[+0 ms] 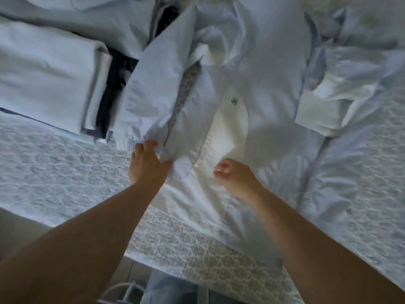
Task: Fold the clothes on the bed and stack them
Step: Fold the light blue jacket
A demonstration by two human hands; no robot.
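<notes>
A white long-sleeved top (258,69) lies spread on the bed, its neck opening with a small dark logo (234,101) facing me. My left hand (146,161) pinches the cuff end of its left sleeve (149,91), which runs up and away. Over the collar area hovers my right hand (234,176), fingers loosely curled, holding nothing. The other sleeve (328,102) lies bunched at the right. A stack of folded clothes (48,71), white on top with dark layers under it, sits at the left.
The bed has a white textured cover (54,172); its front edge runs diagonally across the bottom. More pale fabric (87,16) is heaped at the top left. My legs in light jeans (171,290) stand at the bed's edge.
</notes>
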